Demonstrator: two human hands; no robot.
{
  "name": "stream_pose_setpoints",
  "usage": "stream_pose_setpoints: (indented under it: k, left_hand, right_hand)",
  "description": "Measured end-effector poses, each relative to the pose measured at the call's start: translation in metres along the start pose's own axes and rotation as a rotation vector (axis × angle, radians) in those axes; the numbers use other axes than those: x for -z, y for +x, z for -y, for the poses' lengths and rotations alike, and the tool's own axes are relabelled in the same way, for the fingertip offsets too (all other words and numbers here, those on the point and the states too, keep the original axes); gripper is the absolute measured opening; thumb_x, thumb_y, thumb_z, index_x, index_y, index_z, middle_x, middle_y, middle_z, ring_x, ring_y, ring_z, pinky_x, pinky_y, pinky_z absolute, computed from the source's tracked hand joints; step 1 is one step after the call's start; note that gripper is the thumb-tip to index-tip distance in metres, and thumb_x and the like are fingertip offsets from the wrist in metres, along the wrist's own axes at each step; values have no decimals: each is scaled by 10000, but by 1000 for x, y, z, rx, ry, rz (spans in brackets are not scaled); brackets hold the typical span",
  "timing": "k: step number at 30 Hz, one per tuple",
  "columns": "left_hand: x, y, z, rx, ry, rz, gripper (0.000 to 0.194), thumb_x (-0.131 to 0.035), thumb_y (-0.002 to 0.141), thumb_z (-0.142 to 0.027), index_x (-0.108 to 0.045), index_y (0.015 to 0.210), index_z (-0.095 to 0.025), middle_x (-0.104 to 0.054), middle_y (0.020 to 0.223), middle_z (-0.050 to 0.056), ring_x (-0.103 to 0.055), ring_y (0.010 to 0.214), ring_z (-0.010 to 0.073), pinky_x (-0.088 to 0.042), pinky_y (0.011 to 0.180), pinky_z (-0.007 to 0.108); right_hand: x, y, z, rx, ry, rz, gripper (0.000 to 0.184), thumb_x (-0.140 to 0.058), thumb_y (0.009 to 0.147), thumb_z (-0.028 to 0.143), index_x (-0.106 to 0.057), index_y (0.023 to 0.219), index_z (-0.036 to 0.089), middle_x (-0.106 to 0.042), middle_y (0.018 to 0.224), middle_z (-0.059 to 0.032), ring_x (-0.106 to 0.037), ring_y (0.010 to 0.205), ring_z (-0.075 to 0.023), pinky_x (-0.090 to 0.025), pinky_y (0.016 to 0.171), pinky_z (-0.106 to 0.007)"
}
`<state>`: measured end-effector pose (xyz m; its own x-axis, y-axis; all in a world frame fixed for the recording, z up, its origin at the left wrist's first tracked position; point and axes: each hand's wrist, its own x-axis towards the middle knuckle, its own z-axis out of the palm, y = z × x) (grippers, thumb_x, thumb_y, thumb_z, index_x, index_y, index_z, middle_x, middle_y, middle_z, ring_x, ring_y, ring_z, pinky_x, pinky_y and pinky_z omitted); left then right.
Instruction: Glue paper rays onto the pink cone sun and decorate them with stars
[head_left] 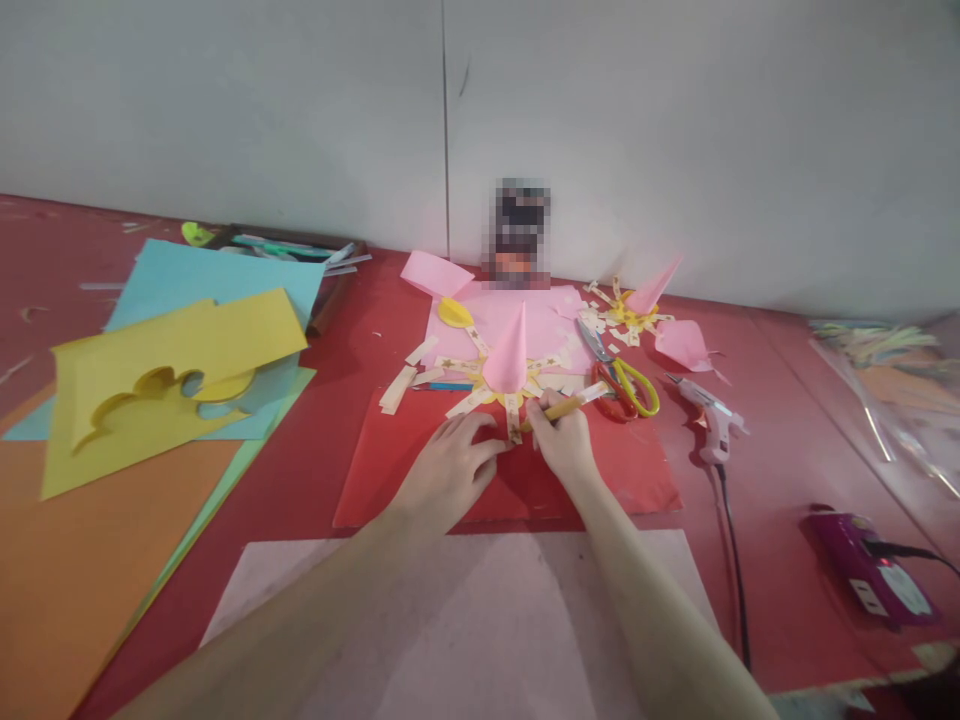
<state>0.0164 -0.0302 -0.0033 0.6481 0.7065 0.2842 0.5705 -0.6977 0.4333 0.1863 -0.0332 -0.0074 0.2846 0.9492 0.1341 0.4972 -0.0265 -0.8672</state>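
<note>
A pink paper cone [508, 355] stands upright on a yellow paper base, with pale star-patterned paper strips fanning out around it. My right hand [562, 440] grips a yellow-brown pen [568, 405], its tip down by the front paper strip [513, 415]. My left hand [454, 465] lies on the red board [405, 480], its fingertips touching or nearly touching that strip's lower end; its fingers look stretched out and loosely apart. To the right of the cone are scissors [626, 388] with yellow and red handles. A blue pen or stick [446, 387] lies left of it.
Yellow [180, 345], blue and orange [97, 560] paper sheets cover the left. A second pink cone piece [654, 290] sits at the back right. A glue gun [712, 420] trails a black cord, and a purple power socket [874, 570] stands at far right. A wall rises behind.
</note>
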Motion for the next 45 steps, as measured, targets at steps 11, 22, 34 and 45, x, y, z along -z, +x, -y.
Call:
stream_pose_setpoints:
  k: [11,22,34,45]
  left_hand:
    - [1,1,0,3,-2,5,287,-492,806,-85,-651,998,-227,-541,1107,54,-534,1006,207,-474,883,422]
    - [1,0,-1,-8,10,-16,302,-496,796,-68,-651,998,-230,-549,1098,50,-539,996,200,-482,874,404]
    - [1,0,-1,10,7,13,291,-487,809,-81,-653,999,-227,-548,1094,55,-540,1000,198,-479,875,408]
    - [2,0,-2,1,7,1,285,-484,810,-81,-653,986,-227,-550,1090,54,-544,1000,200,-482,877,409]
  right_hand:
    - [1,0,-1,-75,142,9,292,-476,807,361,-351,579,228,-387,350,93,-406,330,-92,-324,418,-203]
    - [1,-1,2,-39,68,26,310,-459,806,338,-324,551,225,-375,375,89,-388,345,-80,-318,438,-202]
    - [1,-1,-2,-14,34,43,305,-454,781,337,-299,542,229,-360,395,78,-379,425,-98,-308,481,-219]
    - [1,-1,1,-10,13,31,302,-454,788,340,-313,546,229,-376,394,76,-391,416,-96,-320,481,-215]
